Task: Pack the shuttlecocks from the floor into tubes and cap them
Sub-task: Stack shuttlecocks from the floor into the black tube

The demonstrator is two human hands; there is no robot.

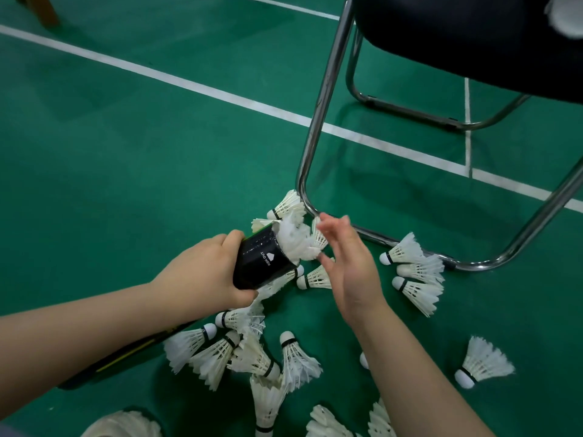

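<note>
Item: tube (262,266), black, printed arrow on its wall, held above the floor (126,152) at centre, open mouth tilted to the far right. I keep the mouth turned towards my other hand so that shuttlecocks can be fed in skirt outward.

Contents: stacked shuttlecocks (295,242), their white feathers standing out past the rim; by my judgement the tube is near full and not yet capped. No cap is visible.

Left hand (202,272): wrapped round the tube's near end, thumb on top and fingers underneath, forearm coming in from the near left.

Right hand (353,266): fingers apart and mostly straight, holding nothing that I can see; thumb tip at the feather edge, upper fingertips blurred, so contact there is uncertain. Posed, I judge, to press the stack down.

Loose stock: shuttlecock group (416,272) to the right by the chair frame (318,121); a heap (252,357) near me; one shuttlecock apart (482,362) at near right.

Also: second tube (120,361), dark with yellow, lying under my left forearm.
</note>
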